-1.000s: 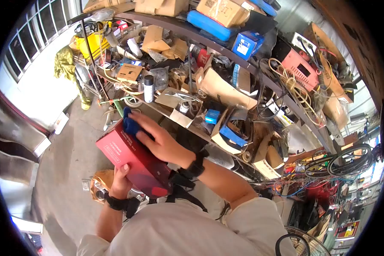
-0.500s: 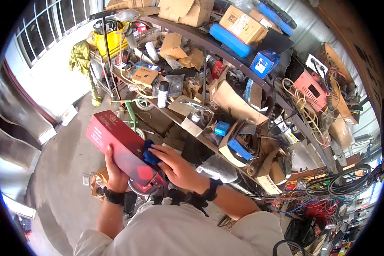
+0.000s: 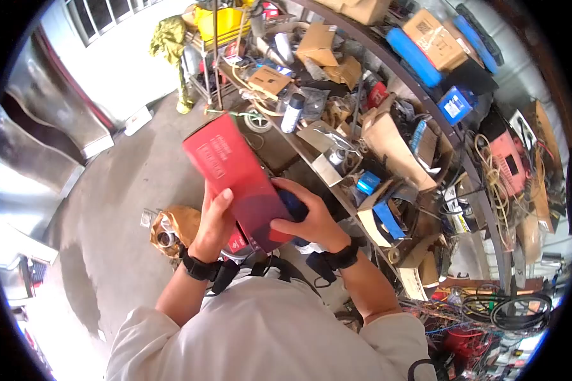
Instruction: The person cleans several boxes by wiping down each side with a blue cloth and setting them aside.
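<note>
A long red cardboard box (image 3: 238,174) with pale print is held tilted in front of my body. My left hand (image 3: 215,222) grips its left side, thumb on the printed face. At the lower right end, my right hand (image 3: 311,219) closes around the box's edge, with a bunched dark blue cloth (image 3: 292,202) pressed between palm and box. The right thumb lies on the box face; part of the cloth is hidden by the fingers. Below the box, another red surface with white marks (image 3: 236,240) shows near my lap.
A cluttered shelf runs along the right, holding cartons, a spray can (image 3: 292,113), a small blue box (image 3: 368,183) and an open carton (image 3: 397,149). On the floor at left sits a brown paper bag (image 3: 183,222). A green-framed wheel (image 3: 258,120) stands beyond the box.
The box has turned to show its printed side more and shifted right in view. My right hand has moved from its upper face to around its right edge, cloth still in it.
</note>
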Motion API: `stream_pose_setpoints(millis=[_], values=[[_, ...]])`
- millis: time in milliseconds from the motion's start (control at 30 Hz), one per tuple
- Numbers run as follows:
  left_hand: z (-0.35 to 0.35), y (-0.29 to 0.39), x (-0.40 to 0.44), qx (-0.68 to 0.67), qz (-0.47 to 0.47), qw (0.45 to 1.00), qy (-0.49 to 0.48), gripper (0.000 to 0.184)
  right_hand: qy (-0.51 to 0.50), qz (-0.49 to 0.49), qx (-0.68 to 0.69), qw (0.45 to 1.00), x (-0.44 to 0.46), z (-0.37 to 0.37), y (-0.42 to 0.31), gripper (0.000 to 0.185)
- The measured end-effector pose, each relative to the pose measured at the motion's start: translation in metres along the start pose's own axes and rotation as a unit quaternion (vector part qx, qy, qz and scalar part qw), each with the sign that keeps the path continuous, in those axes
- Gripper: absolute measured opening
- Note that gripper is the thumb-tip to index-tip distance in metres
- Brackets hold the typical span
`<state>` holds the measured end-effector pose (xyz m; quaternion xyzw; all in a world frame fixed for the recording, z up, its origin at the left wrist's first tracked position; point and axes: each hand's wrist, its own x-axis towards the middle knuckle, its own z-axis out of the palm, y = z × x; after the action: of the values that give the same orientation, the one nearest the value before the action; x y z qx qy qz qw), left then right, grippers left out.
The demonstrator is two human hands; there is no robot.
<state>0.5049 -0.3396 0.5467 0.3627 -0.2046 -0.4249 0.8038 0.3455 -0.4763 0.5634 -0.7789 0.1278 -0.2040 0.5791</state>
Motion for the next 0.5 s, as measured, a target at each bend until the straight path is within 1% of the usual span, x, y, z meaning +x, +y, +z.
stream_pose_setpoints(millis=[33, 100, 133, 233, 267, 333, 367, 433, 500], values=[[-0.001, 0.002, -0.001, -0.013, -0.001, 0.999, -0.03, 0.071, -0.009, 0.034, 0.046, 0.998, -0.002, -0.003, 0.001, 0.071], [-0.013, 0.002, 0.002, -0.038, -0.008, 0.997, -0.066, 0.072, -0.022, 0.107, 0.135, 0.985, -0.008, -0.008, 0.003, 0.069], [-0.021, -0.001, 0.003, -0.051, -0.011, 0.995, -0.084, 0.073, -0.018, 0.097, 0.19, 0.977, -0.01, -0.006, 0.009, 0.064], [-0.044, -0.021, 0.002, -0.164, -0.104, 0.977, -0.088, 0.071, -0.019, 0.162, 0.294, 0.942, -0.016, 0.009, 0.012, 0.053], [-0.044, -0.026, 0.001, -0.147, -0.087, 0.984, -0.052, 0.068, 0.0, 0.164, 0.229, 0.959, -0.015, 0.009, 0.017, 0.048], [-0.044, -0.026, 0.0, -0.145, -0.092, 0.985, -0.009, 0.068, 0.038, 0.167, 0.095, 0.981, -0.016, 0.006, 0.03, 0.041], [-0.044, -0.026, 0.0, -0.144, -0.096, 0.985, 0.009, 0.068, 0.065, 0.181, 0.119, 0.974, -0.014, -0.001, 0.032, 0.038], [-0.038, -0.018, -0.005, -0.119, -0.119, 0.986, -0.01, 0.067, 0.12, 0.211, 0.166, 0.956, -0.002, -0.018, 0.027, 0.035], [-0.038, -0.015, -0.008, -0.077, -0.141, 0.986, -0.041, 0.067, 0.191, 0.114, 0.206, 0.953, 0.014, -0.025, -0.002, 0.035]])
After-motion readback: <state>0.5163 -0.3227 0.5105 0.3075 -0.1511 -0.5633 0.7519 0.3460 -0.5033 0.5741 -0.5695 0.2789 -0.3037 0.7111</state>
